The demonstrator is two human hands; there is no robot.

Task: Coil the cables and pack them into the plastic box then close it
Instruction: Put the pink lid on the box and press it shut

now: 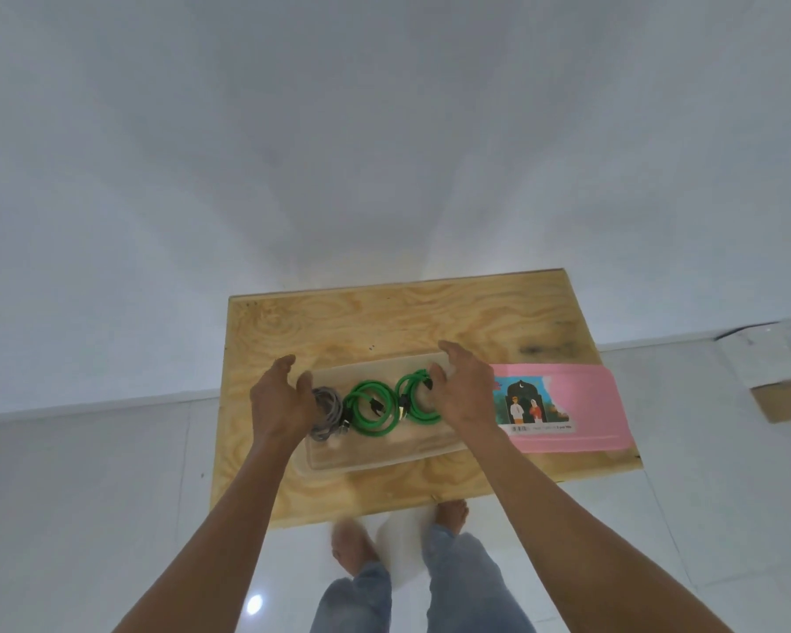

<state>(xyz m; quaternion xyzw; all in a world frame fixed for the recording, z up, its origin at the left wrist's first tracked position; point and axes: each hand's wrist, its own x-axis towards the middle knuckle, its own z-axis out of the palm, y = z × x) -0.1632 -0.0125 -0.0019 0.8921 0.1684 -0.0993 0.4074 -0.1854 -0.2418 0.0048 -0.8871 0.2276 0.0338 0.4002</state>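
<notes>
Two bare feet stand on the white floor at the near edge of the plywood worktop point(384, 322). One clear plastic box point(380, 454) sits uncovered on it, holding three coiled cables: one grey cable point(327, 411) at 9 o'clock, two green cables point(371, 415) beside it. Left hand point(280, 402) and right hand point(464, 390) hover at the box ends, grip apart, holding nothing. One pink lid point(576, 404) lies at 3 o'clock.
</notes>
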